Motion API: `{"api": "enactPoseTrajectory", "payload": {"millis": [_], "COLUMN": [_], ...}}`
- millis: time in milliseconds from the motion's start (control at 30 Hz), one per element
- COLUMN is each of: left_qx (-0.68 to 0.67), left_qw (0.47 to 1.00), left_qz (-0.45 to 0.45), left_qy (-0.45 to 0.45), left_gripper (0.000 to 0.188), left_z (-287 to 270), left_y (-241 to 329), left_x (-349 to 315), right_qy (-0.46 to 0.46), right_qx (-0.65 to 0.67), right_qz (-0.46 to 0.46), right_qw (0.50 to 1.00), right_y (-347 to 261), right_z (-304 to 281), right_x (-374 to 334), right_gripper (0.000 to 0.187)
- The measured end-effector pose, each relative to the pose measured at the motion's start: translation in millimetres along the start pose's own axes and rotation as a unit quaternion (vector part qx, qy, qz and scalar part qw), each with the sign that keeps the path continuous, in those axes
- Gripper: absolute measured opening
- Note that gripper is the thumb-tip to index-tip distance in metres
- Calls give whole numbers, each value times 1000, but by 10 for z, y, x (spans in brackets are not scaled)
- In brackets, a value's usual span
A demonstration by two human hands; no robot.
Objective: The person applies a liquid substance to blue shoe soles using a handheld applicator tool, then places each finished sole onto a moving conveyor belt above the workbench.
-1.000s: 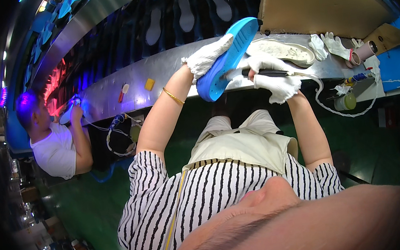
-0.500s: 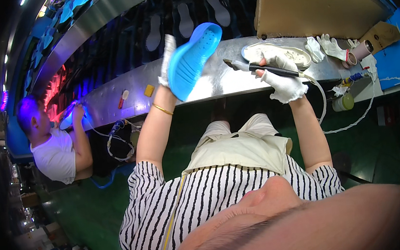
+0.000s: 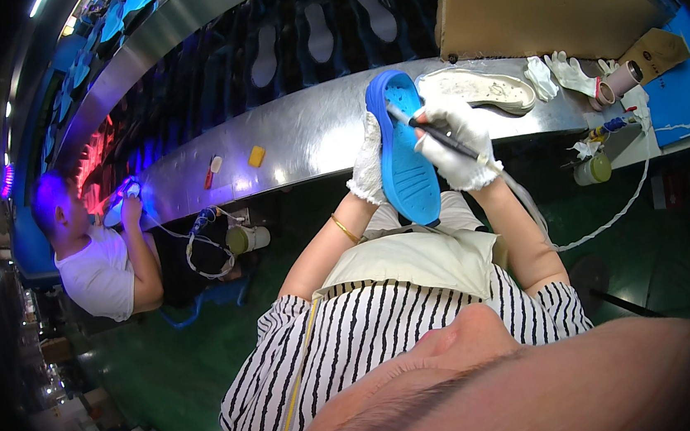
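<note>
My left hand [image 3: 367,163], in a white glove, grips a blue shoe sole [image 3: 410,178] by its left side. The sole stands lengthwise before me, its hollow inner face with small holes and ridges turned up toward me. My right hand [image 3: 461,142], gloved with bare fingertips, is closed round a black-handled brush [image 3: 447,137] with a pale hose [image 3: 529,202] trailing from its end. The brush's tip reaches inside the upper half of the sole; whether it touches the surface I cannot tell. Behind my right hand, a white shoe sole [image 3: 478,91] lies on the metal bench.
Dark sole-shaped pieces [image 3: 319,33] lie on the black conveyor beyond the metal ledge [image 3: 295,129]. A yellow block [image 3: 256,156] and a red-handled tool [image 3: 213,172] rest at left. Spare gloves [image 3: 571,77] and a cardboard box [image 3: 541,9] are at right. A co-worker [image 3: 100,256] sits at far left.
The blue sole has come down and right, from tilted to nearly upright, in my left hand. My right hand has moved left, bringing the brush into the sole.
</note>
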State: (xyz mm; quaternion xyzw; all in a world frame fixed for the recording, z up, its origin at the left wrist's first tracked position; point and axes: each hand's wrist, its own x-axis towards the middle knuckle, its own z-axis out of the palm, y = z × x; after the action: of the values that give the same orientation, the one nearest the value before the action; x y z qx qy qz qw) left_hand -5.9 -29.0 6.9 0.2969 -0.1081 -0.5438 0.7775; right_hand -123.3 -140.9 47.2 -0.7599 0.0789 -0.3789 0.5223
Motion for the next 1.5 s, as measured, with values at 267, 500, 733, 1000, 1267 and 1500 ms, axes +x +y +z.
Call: {"api": "enactPoseTrajectory", "payload": {"millis": [267,500,733,1000,1267,1500], "left_qx": [-22,-73,-67,-200,-190,-130], "left_qw": [999,996,996,969,967,972], "left_qz": [34,44,62,54,69,123], "left_qy": [-15,5,-4,-138,-156,-150], "left_gripper": [86,86,88,95,87,88], "left_z": [-51,-221,-151,-16,-66,61], "left_y": [45,180,380,224,249,316], "left_x": [27,145,161,-44,114,59], "right_qy": [-10,-80,-170,-10,-83,-37], "right_qx": [-17,15,29,105,187,217], "right_qz": [-63,35,104,146,133,191], "right_qw": [998,996,980,984,970,957], "right_y": [-35,-144,-242,-100,-167,-193], "right_z": [33,95,50,-152,69,82], "right_x": [-22,-165,-192,-48,-259,-280], "right_gripper": [25,24,21,14,10,10]}}
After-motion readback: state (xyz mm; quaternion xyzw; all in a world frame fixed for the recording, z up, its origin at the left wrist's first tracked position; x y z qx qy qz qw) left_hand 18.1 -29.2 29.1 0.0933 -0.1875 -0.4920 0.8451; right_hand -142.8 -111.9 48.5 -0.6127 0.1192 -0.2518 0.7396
